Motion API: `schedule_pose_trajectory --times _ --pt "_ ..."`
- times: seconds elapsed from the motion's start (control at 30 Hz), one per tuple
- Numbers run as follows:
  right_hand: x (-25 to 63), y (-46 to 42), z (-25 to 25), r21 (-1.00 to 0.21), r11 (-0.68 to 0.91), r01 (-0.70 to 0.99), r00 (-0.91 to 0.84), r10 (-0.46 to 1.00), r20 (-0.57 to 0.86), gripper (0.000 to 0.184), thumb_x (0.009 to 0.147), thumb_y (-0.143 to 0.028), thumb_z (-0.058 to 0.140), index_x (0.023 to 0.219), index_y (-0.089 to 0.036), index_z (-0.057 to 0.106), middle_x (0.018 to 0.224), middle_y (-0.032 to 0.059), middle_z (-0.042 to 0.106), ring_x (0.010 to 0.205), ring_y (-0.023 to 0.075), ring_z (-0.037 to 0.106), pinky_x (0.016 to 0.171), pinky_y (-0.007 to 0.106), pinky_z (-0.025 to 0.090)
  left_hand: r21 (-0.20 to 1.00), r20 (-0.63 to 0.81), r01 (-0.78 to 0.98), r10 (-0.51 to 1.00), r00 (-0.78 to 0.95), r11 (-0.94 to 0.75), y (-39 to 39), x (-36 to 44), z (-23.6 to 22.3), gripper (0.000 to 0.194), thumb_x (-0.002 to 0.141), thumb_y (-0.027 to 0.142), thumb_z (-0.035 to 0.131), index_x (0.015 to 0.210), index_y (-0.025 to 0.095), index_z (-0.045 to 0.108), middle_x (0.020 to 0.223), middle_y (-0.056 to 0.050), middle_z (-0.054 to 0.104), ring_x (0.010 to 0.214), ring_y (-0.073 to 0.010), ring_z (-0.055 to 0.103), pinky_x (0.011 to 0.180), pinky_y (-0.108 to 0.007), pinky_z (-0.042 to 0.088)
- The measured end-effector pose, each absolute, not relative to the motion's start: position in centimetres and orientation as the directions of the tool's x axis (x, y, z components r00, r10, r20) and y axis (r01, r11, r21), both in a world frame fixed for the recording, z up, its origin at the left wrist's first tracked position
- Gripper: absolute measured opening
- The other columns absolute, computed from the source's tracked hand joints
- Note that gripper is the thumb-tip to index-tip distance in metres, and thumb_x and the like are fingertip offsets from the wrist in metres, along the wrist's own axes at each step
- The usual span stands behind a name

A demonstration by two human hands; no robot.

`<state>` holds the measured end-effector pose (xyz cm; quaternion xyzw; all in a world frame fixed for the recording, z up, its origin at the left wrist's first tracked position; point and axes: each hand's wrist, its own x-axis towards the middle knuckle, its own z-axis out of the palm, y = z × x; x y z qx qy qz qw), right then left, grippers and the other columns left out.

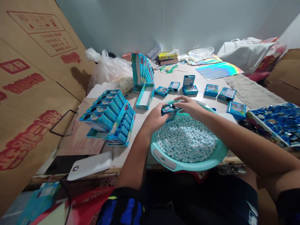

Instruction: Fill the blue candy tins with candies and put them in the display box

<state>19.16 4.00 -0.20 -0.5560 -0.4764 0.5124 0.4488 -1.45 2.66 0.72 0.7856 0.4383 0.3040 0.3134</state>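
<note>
My left hand (154, 119) and my right hand (189, 106) both grip a small blue candy tin (169, 112) just above the near rim of a teal basin. Its top shows a small dark round opening, with a pale piece at the edge. The basin (187, 165) is heaped with pale blue candies (186, 139) below my hands. To the left of my left hand stand stacked blue tins (103, 109). Several more blue tins, such as one (190, 90) beyond my right hand, lie on the white table (199, 104).
A blue open box tray (145, 97) and an upright blue display box (142, 70) stand left of centre. A tray of blue lids (274, 123) sits at the right. Cardboard (35, 93) walls the left side. A white power bank (90, 165) lies at the near edge.
</note>
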Motion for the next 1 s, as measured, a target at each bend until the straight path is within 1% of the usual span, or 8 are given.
schedule_pose_trajectory --times 0.13,0.3,0.47,0.53,0.67,0.8,0.9,1.0 --pt "19.1 4.0 -0.4 -0.983 -0.184 0.020 -0.005 0.983 -0.184 0.032 0.077 -0.048 0.086 0.093 -0.028 0.067 0.093 0.0051 0.071 0.078 0.0182 0.062 0.061 0.033 0.050 0.771 0.201 0.482 0.877 0.437 -0.417 2.6 -1.5 0.7 0.048 0.091 0.027 0.069 0.137 0.016 0.060 0.131 -0.014 0.072 0.120 -0.0299 0.069 0.104 -0.043 0.055" --pt "19.1 3.8 0.1 -0.981 -0.192 -0.010 -0.022 0.981 -0.191 0.034 0.083 -0.057 0.079 0.095 -0.027 0.067 0.098 0.0043 0.071 0.077 0.0164 0.061 0.064 0.033 0.050 0.764 0.232 0.471 0.869 0.437 -0.441 2.6 -1.5 0.6 0.050 0.091 0.026 0.069 0.139 0.015 0.060 0.133 -0.015 0.071 0.120 -0.0300 0.069 0.103 -0.043 0.055" --pt "18.6 3.7 -0.4 -0.972 -0.005 0.235 -0.026 1.000 -0.012 0.033 0.076 -0.055 0.083 0.086 -0.027 0.070 0.086 0.0031 0.069 0.077 0.0184 0.057 0.064 0.034 0.044 0.749 0.247 0.464 0.849 0.467 -0.473 2.3 -1.5 0.9 0.049 0.092 0.027 0.069 0.139 0.017 0.061 0.132 -0.014 0.072 0.118 -0.0295 0.070 0.104 -0.043 0.055" --pt "18.6 3.8 -0.5 -0.960 0.016 0.281 -0.069 0.998 -0.004 0.026 0.077 -0.049 0.082 0.080 -0.026 0.070 0.080 0.0029 0.067 0.075 0.0186 0.056 0.064 0.034 0.042 0.749 0.245 0.456 0.840 0.484 -0.481 2.2 -1.5 0.9 0.048 0.092 0.027 0.068 0.138 0.018 0.062 0.131 -0.013 0.072 0.117 -0.0289 0.070 0.104 -0.043 0.056" --pt "18.9 3.9 -0.2 -0.981 -0.102 0.164 -0.069 0.991 -0.114 0.015 0.080 -0.038 0.078 0.078 -0.027 0.069 0.082 0.0037 0.068 0.076 0.0191 0.059 0.062 0.034 0.044 0.762 0.250 0.453 0.855 0.454 -0.463 2.3 -1.5 0.7 0.050 0.091 0.026 0.068 0.140 0.018 0.062 0.129 -0.013 0.073 0.111 -0.0273 0.071 0.101 -0.042 0.057" --pt "19.3 4.0 0.1 -0.988 -0.154 -0.012 -0.044 0.987 -0.153 0.017 0.086 -0.043 0.076 0.085 -0.027 0.070 0.092 0.0039 0.071 0.079 0.0188 0.062 0.065 0.033 0.049 0.772 0.280 0.455 0.880 0.383 -0.444 2.7 -1.4 0.3 0.049 0.091 0.027 0.068 0.139 0.019 0.062 0.125 -0.010 0.073 0.101 -0.0244 0.071 0.091 -0.039 0.060" --pt "19.4 4.0 0.1 -0.979 -0.197 -0.056 -0.019 0.980 -0.197 0.019 0.092 -0.044 0.072 0.087 -0.027 0.069 0.089 0.0039 0.069 0.076 0.0181 0.064 0.065 0.034 0.049 0.791 0.330 0.429 0.895 0.301 -0.436 3.0 -1.4 -0.1 0.048 0.091 0.027 0.069 0.138 0.019 0.063 0.127 -0.010 0.073 0.107 -0.0250 0.071 0.097 -0.039 0.059" --pt "19.4 4.0 0.0 -0.977 -0.206 -0.053 -0.025 0.979 -0.205 0.020 0.093 -0.044 0.073 0.087 -0.026 0.067 0.087 0.0041 0.069 0.074 0.0183 0.065 0.064 0.035 0.050 0.807 0.361 0.401 0.900 0.246 -0.433 3.2 -1.3 -0.1 0.047 0.092 0.027 0.071 0.137 0.019 0.063 0.130 -0.011 0.072 0.111 -0.0255 0.071 0.103 -0.041 0.058"
